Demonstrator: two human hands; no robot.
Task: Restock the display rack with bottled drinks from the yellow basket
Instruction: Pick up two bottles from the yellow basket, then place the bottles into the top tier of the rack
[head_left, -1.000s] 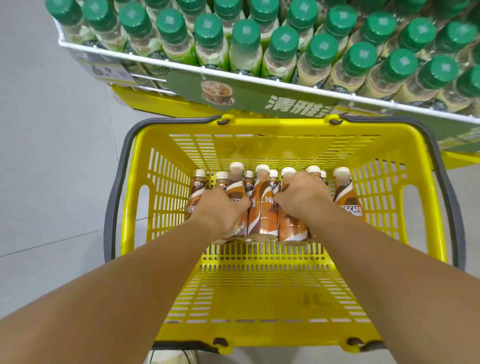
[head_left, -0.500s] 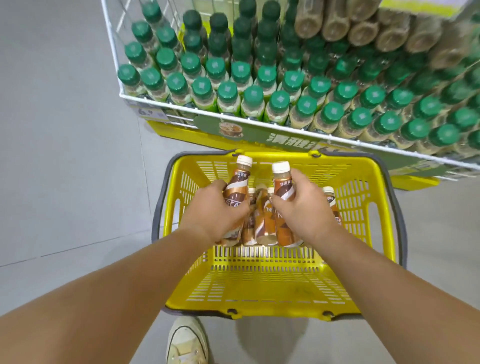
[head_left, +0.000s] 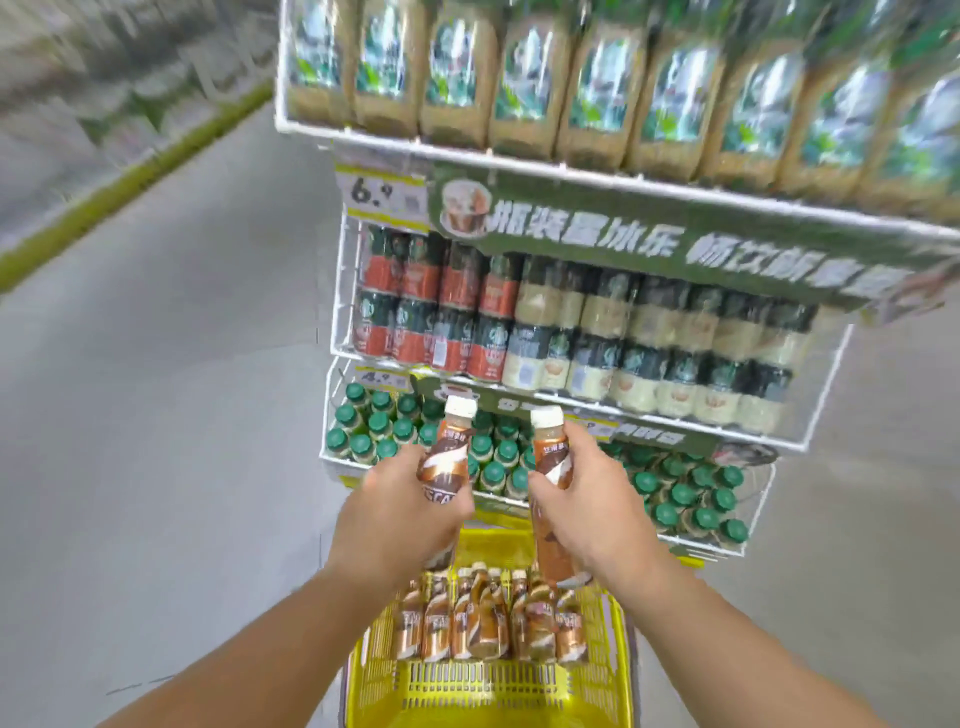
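Each hand grips one brown coffee bottle upright at centre frame: the left hand (head_left: 400, 512) has its fingers wrapped round the left bottle (head_left: 447, 457), the right hand (head_left: 587, 512) round the right bottle (head_left: 551, 457). More bottles stand in a row in the yellow basket (head_left: 488, 691) at the bottom. To do this well, carry both up by the body, caps up, to a tier of the display rack (head_left: 566, 176) with space; its white wire front rails jut out, and the visible tiers look full, so room seems tight
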